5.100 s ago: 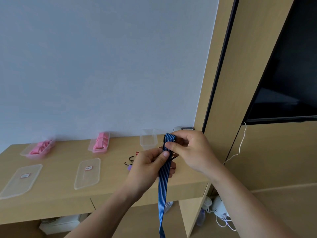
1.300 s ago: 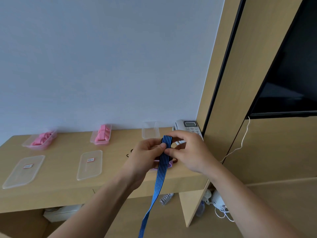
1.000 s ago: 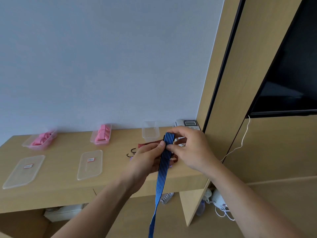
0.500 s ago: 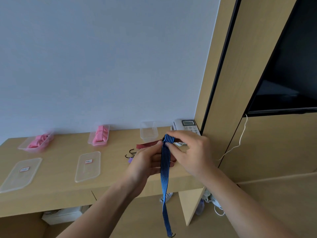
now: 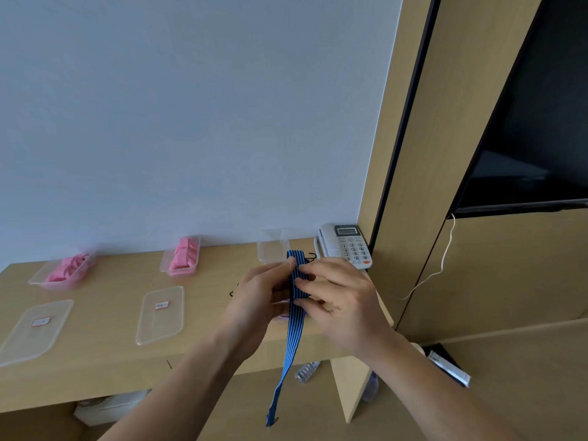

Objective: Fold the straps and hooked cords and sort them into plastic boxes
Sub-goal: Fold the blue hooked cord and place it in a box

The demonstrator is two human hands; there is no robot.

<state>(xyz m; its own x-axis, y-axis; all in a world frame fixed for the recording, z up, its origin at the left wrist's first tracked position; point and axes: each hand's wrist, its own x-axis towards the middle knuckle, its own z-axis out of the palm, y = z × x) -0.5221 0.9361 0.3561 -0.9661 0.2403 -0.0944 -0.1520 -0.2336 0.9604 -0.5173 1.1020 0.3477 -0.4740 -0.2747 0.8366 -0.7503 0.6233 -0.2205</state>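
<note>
A blue-and-black striped hooked cord (image 5: 294,332) is folded into a short bundle between both hands above the desk's front right part. My left hand (image 5: 257,300) grips the bundle from the left, thumb on its top. My right hand (image 5: 337,300) pinches it from the right. The cord's loose end hangs down past the desk edge, with a small hook at its tip (image 5: 270,421). Two clear plastic boxes (image 5: 62,270) (image 5: 182,259) hold folded pink straps at the back of the desk. An empty clear box (image 5: 273,248) stands behind my hands.
Two clear lids with labels (image 5: 35,331) (image 5: 160,313) lie flat on the wooden desk (image 5: 105,361). A grey desk phone (image 5: 345,245) stands at the back right corner beside a wooden wall panel. Black hooks (image 5: 234,289) peek out left of my left hand.
More of the blue cord has been folded into the bundle, and its hanging tail has grown shorter. Both hands have kept hold of it throughout.
</note>
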